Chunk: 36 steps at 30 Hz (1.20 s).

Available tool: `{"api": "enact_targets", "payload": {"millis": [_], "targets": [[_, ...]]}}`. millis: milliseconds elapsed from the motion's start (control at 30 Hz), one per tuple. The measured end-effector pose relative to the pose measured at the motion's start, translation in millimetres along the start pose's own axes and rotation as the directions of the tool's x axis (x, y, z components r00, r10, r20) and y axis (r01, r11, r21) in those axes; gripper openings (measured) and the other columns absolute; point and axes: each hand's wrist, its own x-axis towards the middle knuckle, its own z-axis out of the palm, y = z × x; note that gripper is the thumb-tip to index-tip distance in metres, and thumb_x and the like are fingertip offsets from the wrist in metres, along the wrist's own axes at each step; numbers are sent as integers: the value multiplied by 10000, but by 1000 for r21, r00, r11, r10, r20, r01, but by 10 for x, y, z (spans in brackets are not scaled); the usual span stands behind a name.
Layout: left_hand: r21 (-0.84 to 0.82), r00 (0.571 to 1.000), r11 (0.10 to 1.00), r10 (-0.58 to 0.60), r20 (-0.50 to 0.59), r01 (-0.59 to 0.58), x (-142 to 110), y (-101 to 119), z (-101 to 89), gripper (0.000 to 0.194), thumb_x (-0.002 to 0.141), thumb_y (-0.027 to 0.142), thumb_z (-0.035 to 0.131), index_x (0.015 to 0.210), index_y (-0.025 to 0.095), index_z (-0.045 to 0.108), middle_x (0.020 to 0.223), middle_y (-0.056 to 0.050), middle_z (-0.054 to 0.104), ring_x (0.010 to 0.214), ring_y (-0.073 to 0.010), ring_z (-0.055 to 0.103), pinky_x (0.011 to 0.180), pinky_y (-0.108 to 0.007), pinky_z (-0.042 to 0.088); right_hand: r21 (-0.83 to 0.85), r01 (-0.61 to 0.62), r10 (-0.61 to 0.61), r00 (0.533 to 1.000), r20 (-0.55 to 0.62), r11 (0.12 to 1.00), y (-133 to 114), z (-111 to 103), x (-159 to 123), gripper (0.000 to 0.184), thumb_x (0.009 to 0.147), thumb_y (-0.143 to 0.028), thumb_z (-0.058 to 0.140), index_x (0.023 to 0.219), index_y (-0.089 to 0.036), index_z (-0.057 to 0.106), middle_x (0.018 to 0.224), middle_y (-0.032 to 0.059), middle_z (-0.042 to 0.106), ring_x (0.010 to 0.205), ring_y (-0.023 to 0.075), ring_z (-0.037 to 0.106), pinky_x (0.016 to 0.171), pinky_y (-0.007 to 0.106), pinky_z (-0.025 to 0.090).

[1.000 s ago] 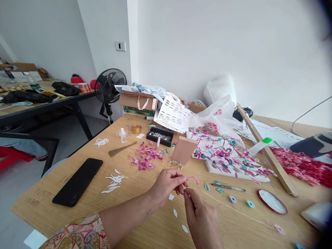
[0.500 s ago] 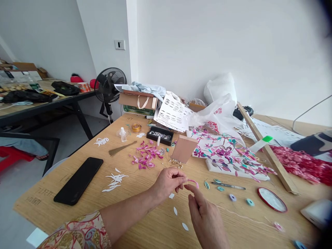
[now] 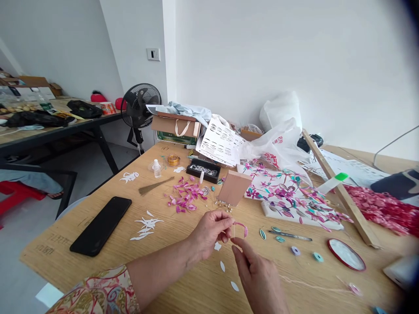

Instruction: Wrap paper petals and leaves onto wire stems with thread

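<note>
Pinching curved pink strip [image 3: 245,230] between left fingers [image 3: 226,223]

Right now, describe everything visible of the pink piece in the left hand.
The pink piece is slim and curved, perhaps thread-wrapped, but too small to be sure. Pinched in the left hand above the wooden table, it arches to picture right and bends down at a broader free end. A pale thread runs from near its held end toward the right hand.
</note>
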Motion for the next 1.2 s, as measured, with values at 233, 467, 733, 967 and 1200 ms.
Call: {"api": "enact_targets", "payload": {"millis": [233,467,733,967,1200], "targets": [[-75,998,996,-53,35,55,-20,-8,-5,330,619,395,646,691,101,515,726,-69,617,458,-57,512,388,-154,263,-124,-17,29,995,91,992,86,158,-26,350,849,-287,242,777,-226,579,523,10,634,457,164,601,404,206,339],[-62,998,998,25,-54,-29,16,43,-27,314,629,374,642,666,82,534,653,-64,617,550,-87,556,517,-179,388,-39,-18,21,995,94,999,281,205,-195,332,842,-304,289,885,-221,607,665,29,683,609,170,642,516,224,452],[70,999,996,52,-2,-52,4,35,62,332,640,409,617,654,94,513,598,-57,611,503,-108,560,503,-215,414,78,-122,137,960,-245,990,204,-312,-99,297,785,-416,413,887,-186,572,903,76,614,378,85,488,408,231,412],[159,997,984,77,12,-78,-21,33,109,325,635,415,611,645,102,524,598,-28,585,498,-90,537,494,-211,436,195,-146,167,982,-92,970,19,-195,177,253,771,-415,416,672,-205,518,457,-51,451,351,84,366,360,200,260],[203,997,979,-2,73,-13,-2,50,56,350,624,443,602,649,103,524,575,-7,555,451,-76,516,448,-196,406,195,-194,199,980,-8,961,42,-303,274,204,728,-372,432,611,-210,473,389,-74,361,343,89,338,355,194,209]]}}
